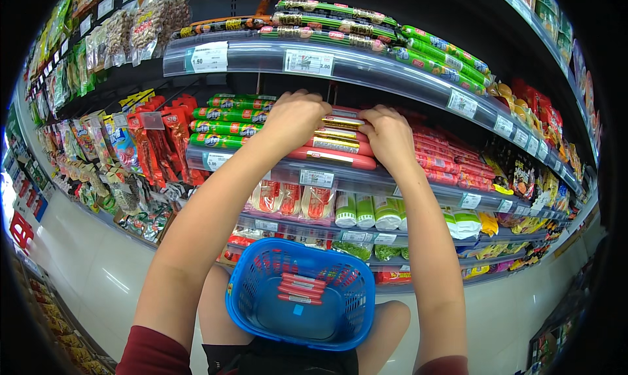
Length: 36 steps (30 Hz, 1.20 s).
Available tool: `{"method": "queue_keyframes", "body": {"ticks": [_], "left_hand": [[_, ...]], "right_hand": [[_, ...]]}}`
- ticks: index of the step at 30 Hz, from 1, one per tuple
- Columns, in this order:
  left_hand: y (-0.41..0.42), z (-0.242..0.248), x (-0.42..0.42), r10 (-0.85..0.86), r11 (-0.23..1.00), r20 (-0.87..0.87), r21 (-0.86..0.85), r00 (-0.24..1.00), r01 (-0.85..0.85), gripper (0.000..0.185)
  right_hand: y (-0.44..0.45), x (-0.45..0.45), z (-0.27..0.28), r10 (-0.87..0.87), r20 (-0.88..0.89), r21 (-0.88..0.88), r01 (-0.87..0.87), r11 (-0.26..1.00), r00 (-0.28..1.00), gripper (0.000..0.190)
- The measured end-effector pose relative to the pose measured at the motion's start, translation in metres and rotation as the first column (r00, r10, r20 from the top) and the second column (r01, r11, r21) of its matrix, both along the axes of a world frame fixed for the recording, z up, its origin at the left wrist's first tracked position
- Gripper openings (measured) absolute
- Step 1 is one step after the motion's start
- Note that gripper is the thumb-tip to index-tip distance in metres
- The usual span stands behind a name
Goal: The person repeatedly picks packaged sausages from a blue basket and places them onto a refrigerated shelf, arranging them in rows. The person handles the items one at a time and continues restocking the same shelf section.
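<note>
Both arms reach onto a middle shelf of packaged sausages. My left hand [299,117] rests at the left end of a stack of red-wrapped sausages [338,152], beside green-wrapped sausages [221,127]. At the stack's right end is my right hand [387,132], its fingers touching the upper sausages. Whether either hand grips one cannot be told, as the backs of the hands hide part of the fingers. A blue plastic shopping basket [235,316] sits on my lap, with several red-wrapped sausages [300,289] lying in it.
Above the hands runs a shelf edge with price tags [309,62], bearing more sausages [338,19]. Red packs [441,154] lie right of my right hand. Hanging snack packs [164,134] are at the left. Lower shelves hold white-and-green packages [387,212]. Pale floor tiles [108,262] show below.
</note>
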State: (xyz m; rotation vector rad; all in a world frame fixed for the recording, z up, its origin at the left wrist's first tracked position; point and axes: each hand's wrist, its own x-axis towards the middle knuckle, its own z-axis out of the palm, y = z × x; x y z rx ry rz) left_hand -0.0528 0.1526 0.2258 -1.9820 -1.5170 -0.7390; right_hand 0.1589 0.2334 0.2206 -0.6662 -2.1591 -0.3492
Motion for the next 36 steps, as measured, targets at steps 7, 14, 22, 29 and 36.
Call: {"method": "queue_keyframes", "body": {"ticks": [7,14,22,29,36], "left_hand": [[-0.001,-0.006,0.0,-0.063,0.993,0.056,0.101,0.996,0.057,0.022],[-0.076,-0.068,0.03,-0.421,0.9,0.249,0.232,0.872,0.369,0.013],[-0.088,-0.308,0.052,-0.124,0.722,0.402,-0.591,0.907,0.36,0.013],[-0.101,-0.501,0.055,-0.03,0.177,0.111,-0.978,0.993,0.114,0.025],[-0.137,-0.517,0.066,0.026,0.134,0.075,-0.988,0.997,0.071,0.036]], "right_hand": [[-0.006,0.009,0.0,-0.009,-0.051,0.019,0.01,1.0,0.999,0.014],[-0.08,0.021,-0.07,0.306,-0.216,0.092,-0.293,0.952,0.927,0.012],[-0.119,0.03,-0.303,0.225,0.13,-0.586,-0.108,0.803,0.966,0.011],[-0.125,0.034,-0.471,0.372,0.497,-0.848,0.348,0.401,0.784,0.015],[-0.152,0.039,-0.514,0.392,0.723,-0.67,0.439,0.598,0.569,0.038]]}}
